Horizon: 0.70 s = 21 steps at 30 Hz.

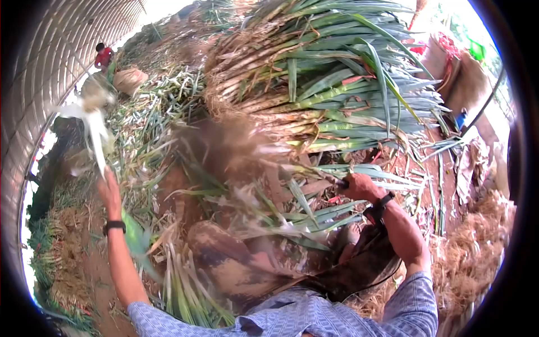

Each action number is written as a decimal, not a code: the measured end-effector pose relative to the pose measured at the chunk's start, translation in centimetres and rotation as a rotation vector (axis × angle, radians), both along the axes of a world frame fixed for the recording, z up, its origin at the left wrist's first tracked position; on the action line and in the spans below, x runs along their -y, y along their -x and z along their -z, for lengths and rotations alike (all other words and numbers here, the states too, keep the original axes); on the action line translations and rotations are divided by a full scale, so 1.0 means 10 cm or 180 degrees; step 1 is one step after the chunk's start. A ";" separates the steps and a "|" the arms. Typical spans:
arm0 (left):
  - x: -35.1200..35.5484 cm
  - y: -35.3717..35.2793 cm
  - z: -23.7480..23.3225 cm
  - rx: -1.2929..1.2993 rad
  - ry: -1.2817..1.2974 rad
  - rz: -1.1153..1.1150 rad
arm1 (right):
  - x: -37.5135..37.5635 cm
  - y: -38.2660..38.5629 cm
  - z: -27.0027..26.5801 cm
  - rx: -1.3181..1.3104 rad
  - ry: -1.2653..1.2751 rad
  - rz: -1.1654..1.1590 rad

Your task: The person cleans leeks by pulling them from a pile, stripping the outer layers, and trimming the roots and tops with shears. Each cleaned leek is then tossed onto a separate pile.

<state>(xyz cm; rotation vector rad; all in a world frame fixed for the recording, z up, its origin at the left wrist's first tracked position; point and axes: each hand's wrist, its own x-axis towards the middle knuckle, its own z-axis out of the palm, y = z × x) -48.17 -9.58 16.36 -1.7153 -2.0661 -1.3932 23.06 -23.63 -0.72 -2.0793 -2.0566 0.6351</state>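
My left hand (110,194), with a dark band on the wrist, is raised at the left and closed around a leek (96,137). The leek's white stalk points up to a blurred root end, and its green leaves hang below the hand. At the right of my lap, my right hand (361,187) is closed on a dark, stick-like handle (338,182); what lies beyond it is blurred. Under that hand lie loose leek leaves (331,219). In front is a big pile of untrimmed leeks (314,84), roots toward the left. A brown blur (224,146) hides part of the ground before me.
Cleaned leeks (188,286) lie by my left leg. Leaf scraps (151,123) cover the ground at left. Dry roots (466,258) are heaped at right. Another person (103,57) is far back at left. Sacks (469,84) stand at the back right.
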 end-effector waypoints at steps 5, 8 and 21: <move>0.35 0.82 1.55 -0.1469 0.1751 -0.0176 | 0.17 -0.05 -0.14 0.0142 0.0288 0.0043; 0.25 -0.02 1.65 0.0515 0.1649 0.0964 | 0.18 -0.06 -0.08 0.0391 0.0410 0.0142; 0.04 -4.13 2.24 0.3607 0.3078 0.3086 | 0.35 -0.24 -0.04 0.0751 0.0362 -0.0236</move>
